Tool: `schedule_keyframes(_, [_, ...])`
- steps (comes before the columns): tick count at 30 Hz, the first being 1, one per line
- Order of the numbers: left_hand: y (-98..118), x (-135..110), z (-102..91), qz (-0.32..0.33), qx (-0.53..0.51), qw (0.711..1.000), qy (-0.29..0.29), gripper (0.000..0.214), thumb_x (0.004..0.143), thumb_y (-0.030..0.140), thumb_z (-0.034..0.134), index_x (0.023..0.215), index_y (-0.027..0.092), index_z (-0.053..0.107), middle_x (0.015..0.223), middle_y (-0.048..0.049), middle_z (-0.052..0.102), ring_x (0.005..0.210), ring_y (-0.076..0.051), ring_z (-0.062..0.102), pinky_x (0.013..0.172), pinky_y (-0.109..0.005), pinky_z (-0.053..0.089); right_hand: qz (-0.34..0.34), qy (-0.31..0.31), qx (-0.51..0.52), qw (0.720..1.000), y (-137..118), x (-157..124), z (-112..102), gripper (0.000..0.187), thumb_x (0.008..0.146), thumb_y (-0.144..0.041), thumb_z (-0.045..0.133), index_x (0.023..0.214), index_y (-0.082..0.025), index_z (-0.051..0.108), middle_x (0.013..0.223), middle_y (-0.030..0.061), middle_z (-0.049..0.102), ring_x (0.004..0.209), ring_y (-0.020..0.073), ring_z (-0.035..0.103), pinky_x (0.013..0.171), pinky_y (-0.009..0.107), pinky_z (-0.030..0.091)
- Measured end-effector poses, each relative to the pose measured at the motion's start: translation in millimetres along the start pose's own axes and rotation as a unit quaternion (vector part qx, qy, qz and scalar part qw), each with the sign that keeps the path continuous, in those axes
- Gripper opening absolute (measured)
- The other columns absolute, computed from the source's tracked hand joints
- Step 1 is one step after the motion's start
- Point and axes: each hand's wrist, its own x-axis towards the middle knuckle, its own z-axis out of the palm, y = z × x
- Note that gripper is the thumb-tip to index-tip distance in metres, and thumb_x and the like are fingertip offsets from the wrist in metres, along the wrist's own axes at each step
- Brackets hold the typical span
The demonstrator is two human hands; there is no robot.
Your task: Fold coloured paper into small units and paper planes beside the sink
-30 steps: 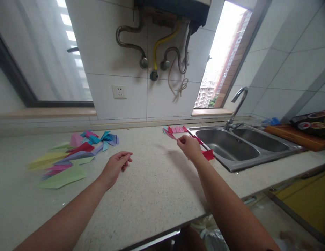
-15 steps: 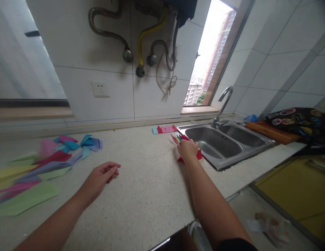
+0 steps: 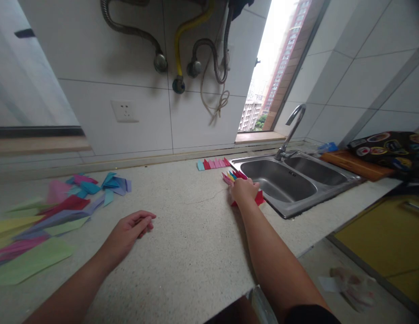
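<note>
My right hand [image 3: 245, 191] reaches across the speckled counter [image 3: 195, 243] and rests, fingers curled, on a row of small folded paper pieces [image 3: 233, 176] in red, pink, yellow and blue beside the sink. A red piece [image 3: 259, 198] shows under its palm edge. Farther back lies a second row of folded pieces [image 3: 212, 164], pink, red and blue. My left hand [image 3: 130, 230] lies on the counter with loosely curled fingers and holds nothing.
Loose coloured paper strips and folded pieces [image 3: 54, 211] are spread at the left of the counter. A steel double sink [image 3: 290, 180] with a tap [image 3: 292, 128] is at the right. Beyond it are a wooden board [image 3: 354, 164] and a patterned bag [image 3: 391, 148]. Hoses hang on the tiled wall.
My right hand, which held a pink folded piece up in the air, has come down onto the row of pieces by the sink. The view has swung right. My left hand has stayed put.
</note>
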Motion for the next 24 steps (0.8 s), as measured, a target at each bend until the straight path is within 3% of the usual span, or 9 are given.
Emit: schedule_keyframes(24, [-1.9,0.3,0.0,-0.004,0.028,1.0,-0.01,0.039,0.084,0.051,0.06,0.102,0.017,0.066,0.077,-0.0048,0.065,0.065,-0.014,0.049,0.06,-0.026,0.036,0.012,0.01,0.009,1.0,-0.7,2.0,5.2,0.03,0.089,-0.038,0.052,0.087,-0.017,0.074,0.091,0.0173,0.07,0.107,0.0335,0.052,0.092,0.052,0.022])
